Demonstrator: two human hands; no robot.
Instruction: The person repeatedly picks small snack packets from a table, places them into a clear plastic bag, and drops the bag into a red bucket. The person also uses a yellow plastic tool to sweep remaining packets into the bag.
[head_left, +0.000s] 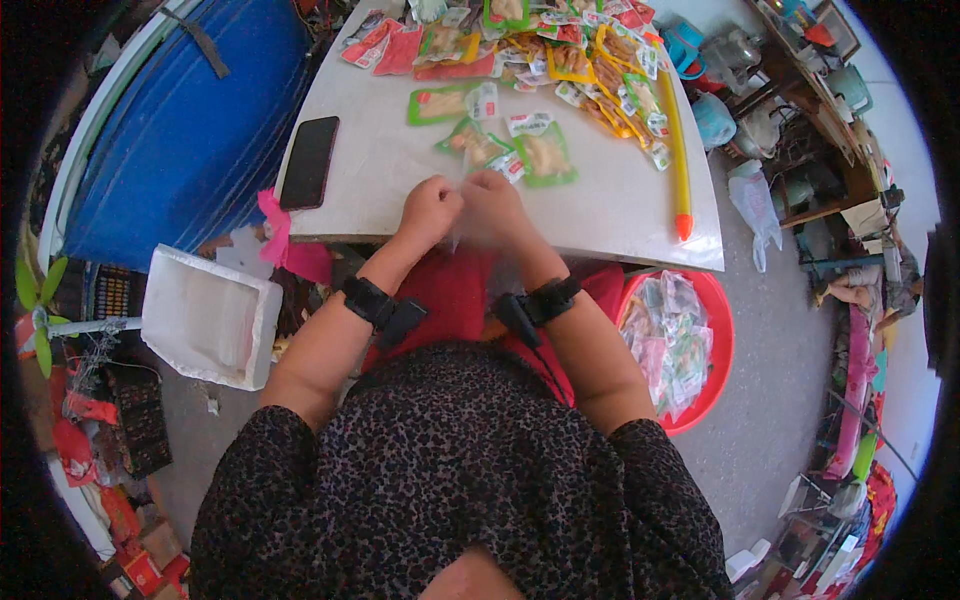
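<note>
Both hands meet above the near edge of the white table. My left hand is curled, its fingertips pinching what looks like a thin clear plastic bag. My right hand touches it from the other side, blurred, its fingers bent on the same bag. Just beyond them lie several green-edged food packets: one flat, one tilted across the middle, and one upright at the right. Farther back, packets with yellow edges and red packets form a heap.
A dark smartphone lies at the table's left. A yellow tube with an orange tip runs along the right side. Below right stands a red basin holding bagged packets. A white foam box is at lower left.
</note>
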